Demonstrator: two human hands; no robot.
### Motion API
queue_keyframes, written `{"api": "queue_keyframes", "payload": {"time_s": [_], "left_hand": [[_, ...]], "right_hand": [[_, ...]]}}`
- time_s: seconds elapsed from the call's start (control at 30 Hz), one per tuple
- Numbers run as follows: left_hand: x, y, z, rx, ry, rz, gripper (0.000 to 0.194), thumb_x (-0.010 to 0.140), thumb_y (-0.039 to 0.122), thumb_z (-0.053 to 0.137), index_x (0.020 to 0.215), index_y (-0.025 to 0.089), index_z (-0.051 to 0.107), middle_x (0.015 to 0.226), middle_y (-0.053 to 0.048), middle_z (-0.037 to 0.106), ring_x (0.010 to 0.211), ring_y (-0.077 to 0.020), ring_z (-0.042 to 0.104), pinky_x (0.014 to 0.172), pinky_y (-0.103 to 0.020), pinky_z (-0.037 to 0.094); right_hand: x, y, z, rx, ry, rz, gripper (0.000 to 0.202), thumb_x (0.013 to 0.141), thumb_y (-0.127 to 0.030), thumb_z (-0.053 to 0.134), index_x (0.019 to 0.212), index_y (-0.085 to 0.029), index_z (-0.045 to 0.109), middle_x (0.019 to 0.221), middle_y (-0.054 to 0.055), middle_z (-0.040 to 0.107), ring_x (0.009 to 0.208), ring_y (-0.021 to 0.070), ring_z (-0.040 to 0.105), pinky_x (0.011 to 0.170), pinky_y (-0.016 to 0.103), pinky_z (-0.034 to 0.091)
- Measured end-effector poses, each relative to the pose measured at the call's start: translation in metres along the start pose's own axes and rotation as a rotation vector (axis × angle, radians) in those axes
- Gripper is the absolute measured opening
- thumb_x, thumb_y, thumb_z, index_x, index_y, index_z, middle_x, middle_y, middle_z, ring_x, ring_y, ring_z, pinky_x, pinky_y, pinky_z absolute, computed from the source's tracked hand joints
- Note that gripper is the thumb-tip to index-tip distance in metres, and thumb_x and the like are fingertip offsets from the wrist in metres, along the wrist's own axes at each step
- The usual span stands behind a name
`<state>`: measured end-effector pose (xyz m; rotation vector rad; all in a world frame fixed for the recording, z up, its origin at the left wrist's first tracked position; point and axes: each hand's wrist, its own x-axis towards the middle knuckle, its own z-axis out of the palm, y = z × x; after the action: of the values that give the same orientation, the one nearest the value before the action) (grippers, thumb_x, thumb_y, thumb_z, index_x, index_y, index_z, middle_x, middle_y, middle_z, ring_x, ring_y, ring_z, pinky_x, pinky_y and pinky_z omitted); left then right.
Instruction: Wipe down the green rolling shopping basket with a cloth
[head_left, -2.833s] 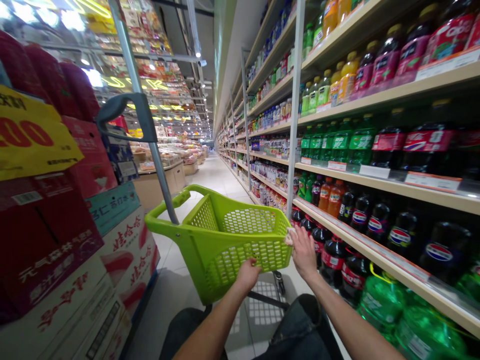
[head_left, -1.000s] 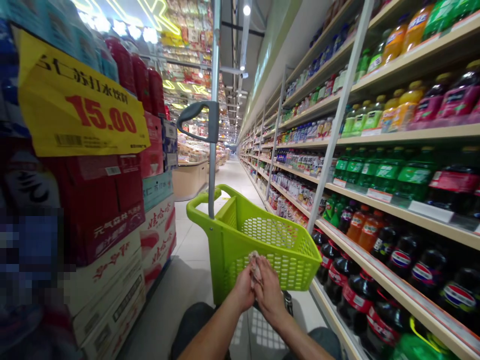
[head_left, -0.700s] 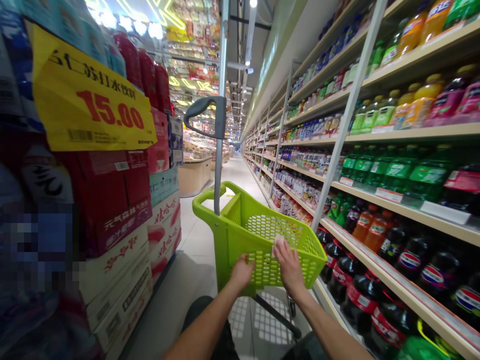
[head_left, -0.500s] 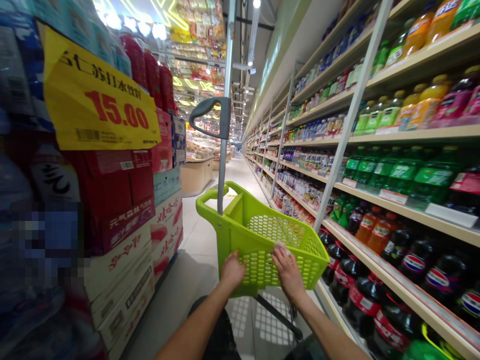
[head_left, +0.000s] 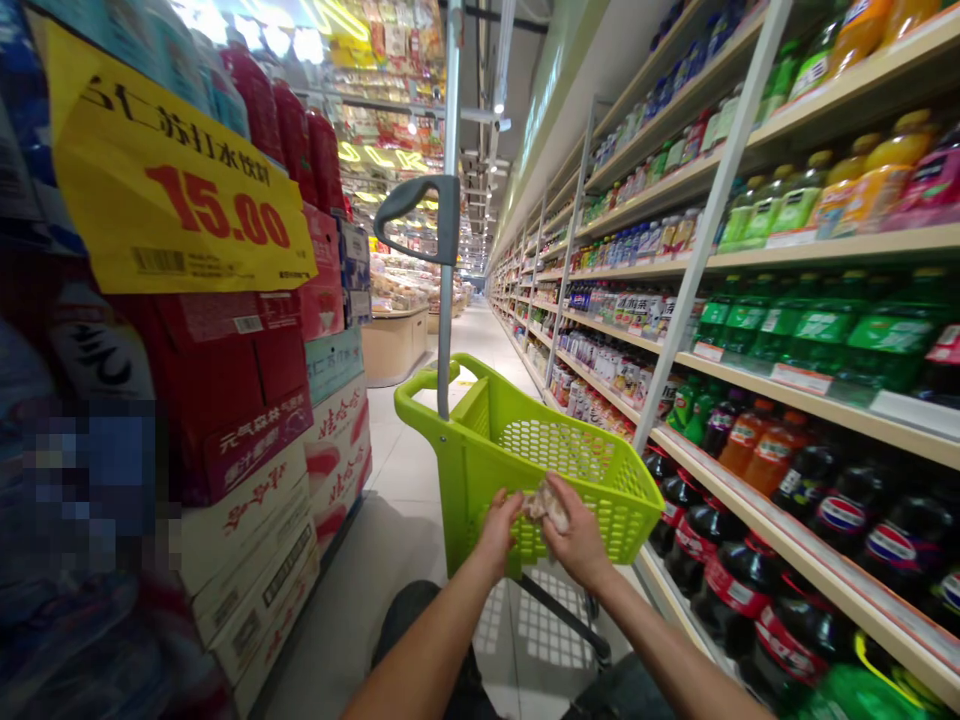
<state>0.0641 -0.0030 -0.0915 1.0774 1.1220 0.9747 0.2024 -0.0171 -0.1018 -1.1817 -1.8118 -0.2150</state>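
**Both Hands at Crumpled Cloth Beside Green Cart Basket**

From my remote post, I am viewing two bent knees [head_left: 411, 622] at the bottom, with both forearms reaching forward between and above them. My right hand [head_left: 576, 538] is closing its fingers and thumb around a pale crumpled cloth [head_left: 546, 508]. My left hand [head_left: 495, 535] is curling partly, its fingertips meeting the cloth's left edge; whether they are pinching it, I cannot tell. The cloth is spanning the space between the hands, in front of the near perforated wall of the green basket [head_left: 480, 480].

Below the basket, a dark frame bar [head_left: 555, 612] is running above the tiled floor [head_left: 405, 520]. A metal pole [head_left: 445, 340] is rising at the basket's left end, carrying a grey handle [head_left: 448, 222]. To the left, a yellow price sign [head_left: 187, 180] reading 15.00 is hanging before stacked cartons [head_left: 262, 540]; to the right, shelves [head_left: 832, 385] are holding bottled drinks [head_left: 825, 325]. Farther off, a wood-fronted counter [head_left: 397, 345] is lining the aisle.
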Motion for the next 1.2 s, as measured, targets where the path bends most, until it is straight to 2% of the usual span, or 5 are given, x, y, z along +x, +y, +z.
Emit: {"api": "queue_keyframes", "payload": {"time_s": [0.27,0.57,0.77,1.0,1.2], "left_hand": [[-0.016,-0.008,0.023,-0.457,-0.2,-0.269,0.011,0.073,0.025,0.056,0.069,0.015,0.058,0.055,0.003,0.059,0.045,-0.0067,0.051,0.05,-0.018,0.039],[-0.007,-0.009,0.014,-0.482,-0.135,-0.256,0.011,0.069,0.007,0.049,0.07,0.014,0.057,0.056,0.001,0.059,0.049,-0.0078,0.053,0.056,-0.019,0.042],[-0.008,-0.01,0.013,-0.397,-0.126,-0.291,0.009,0.066,0.006,0.05,0.062,0.013,0.052,0.047,0.004,0.05,0.04,-0.0068,0.045,0.044,-0.018,0.037],[-0.002,0.013,-0.009,-0.202,-0.073,-0.171,0.013,0.076,0.016,0.043,0.079,0.015,0.055,0.069,0.0,0.061,0.06,-0.0094,0.058,0.06,-0.022,0.046],[0.018,0.024,-0.039,0.26,0.159,-0.007,0.033,0.074,0.013,0.047,0.107,0.013,0.052,0.113,-0.011,0.059,0.104,-0.0171,0.054,0.087,-0.026,0.041]], "right_hand": [[-0.016,-0.004,0.014,-0.035,0.154,0.035,0.018,0.078,-0.017,0.042,0.082,-0.019,0.059,0.113,0.012,0.055,0.108,0.0222,0.05,0.088,0.038,0.044],[-0.051,-0.019,0.016,-0.442,-0.082,-0.133,0.062,0.075,-0.03,0.053,0.131,-0.011,0.036,0.137,0.019,0.034,0.127,0.0351,0.026,0.099,0.058,0.021],[-0.068,-0.01,0.036,-0.32,-0.129,-0.075,0.075,0.065,-0.007,0.051,0.136,-0.009,0.025,0.134,0.017,0.039,0.124,0.0283,0.035,0.095,0.045,0.039],[-0.013,0.011,0.023,-0.249,-0.167,-0.423,0.057,0.078,-0.002,0.039,0.132,-0.018,0.035,0.132,0.009,0.044,0.13,0.0195,0.025,0.098,0.039,0.04],[0.002,0.047,0.018,-0.455,-0.065,-0.321,0.045,0.084,-0.003,0.033,0.125,-0.017,0.045,0.133,0.01,0.043,0.13,0.024,0.023,0.1,0.052,0.031]]}}
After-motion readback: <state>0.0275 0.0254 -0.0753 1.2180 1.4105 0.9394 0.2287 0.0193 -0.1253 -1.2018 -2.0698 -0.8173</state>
